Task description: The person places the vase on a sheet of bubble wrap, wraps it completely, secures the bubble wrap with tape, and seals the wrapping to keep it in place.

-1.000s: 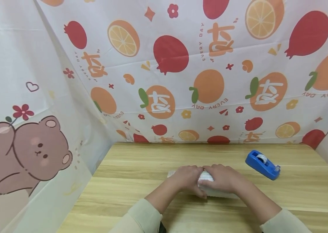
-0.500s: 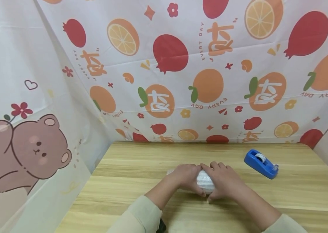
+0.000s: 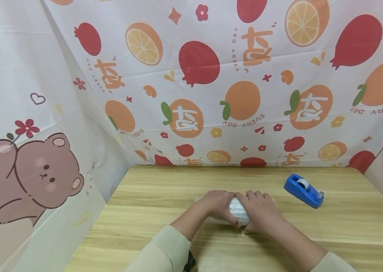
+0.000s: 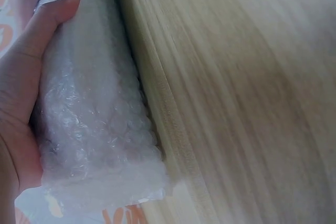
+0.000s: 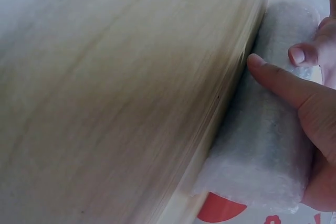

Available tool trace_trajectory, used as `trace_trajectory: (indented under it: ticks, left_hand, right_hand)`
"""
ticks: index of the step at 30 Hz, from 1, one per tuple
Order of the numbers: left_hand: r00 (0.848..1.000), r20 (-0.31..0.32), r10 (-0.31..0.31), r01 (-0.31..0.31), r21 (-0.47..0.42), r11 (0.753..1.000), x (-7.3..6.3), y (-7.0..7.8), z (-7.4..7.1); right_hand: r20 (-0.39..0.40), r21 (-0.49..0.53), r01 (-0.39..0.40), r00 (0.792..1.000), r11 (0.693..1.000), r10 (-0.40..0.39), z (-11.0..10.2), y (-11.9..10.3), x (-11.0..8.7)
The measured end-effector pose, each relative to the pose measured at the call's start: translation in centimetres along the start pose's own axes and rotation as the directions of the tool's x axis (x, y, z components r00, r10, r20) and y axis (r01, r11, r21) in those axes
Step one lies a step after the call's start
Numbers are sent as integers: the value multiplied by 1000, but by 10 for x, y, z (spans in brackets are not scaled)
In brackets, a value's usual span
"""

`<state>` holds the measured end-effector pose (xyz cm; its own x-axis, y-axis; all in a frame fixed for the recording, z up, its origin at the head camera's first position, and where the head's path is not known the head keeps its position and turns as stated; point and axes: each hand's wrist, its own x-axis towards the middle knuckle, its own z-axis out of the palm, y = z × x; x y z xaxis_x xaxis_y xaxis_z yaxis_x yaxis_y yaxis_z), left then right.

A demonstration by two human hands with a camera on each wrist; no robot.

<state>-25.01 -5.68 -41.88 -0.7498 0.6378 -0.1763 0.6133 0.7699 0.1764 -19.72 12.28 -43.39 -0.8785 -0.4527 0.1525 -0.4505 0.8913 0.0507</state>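
Note:
A cylindrical roll of bubble wrap (image 3: 239, 211) lies crosswise on the wooden table (image 3: 164, 181); whatever may be inside it cannot be made out. My left hand (image 3: 219, 206) grips its left half from above, the thumb on the near side. Close beside it, my right hand (image 3: 262, 210) holds the right half, fingers over the far side and thumb low at the near side. In the left wrist view the bubble-wrap roll (image 4: 100, 108) reaches past the left hand (image 4: 21, 87). From the right wrist, the roll's (image 5: 257, 140) other end shows beside the right hand (image 5: 315, 108).
A blue tape dispenser (image 3: 303, 190) with a roll of tape stands on the table, right of and beyond the hands. Behind the table hangs a fruit-print cloth (image 3: 211, 94). Another cloth with a bear (image 3: 48, 173) hangs at the left.
My right thumb has shifted from the roll's top down to its near lower side, leaving more of the bubble wrap showing between the hands. The left hand stays about where it was.

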Motion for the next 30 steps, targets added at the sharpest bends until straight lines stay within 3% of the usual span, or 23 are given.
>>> trace_trajectory:
  ticks: [6, 13, 19, 30]
  left_hand:
    - [1000, 30, 3, -1, -50, 999, 1, -1, -1]
    - [996, 91, -8, 21, -138, 990, 4, -3, -4]
    - [991, 133, 0, 26, -188, 982, 6, -5, -6]
    - [986, 162, 21, 16, -225, 974, 11, -9, -7]
  right_hand:
    - [0, 48, 1, 1000, 999, -1, 2, 4, 2]
    - [88, 134, 0, 996, 991, -12, 0, 11, 8]
    - [111, 182, 6, 993, 983, -27, 0, 14, 11]
    - [125, 219, -11, 992, 976, -17, 1, 17, 14]
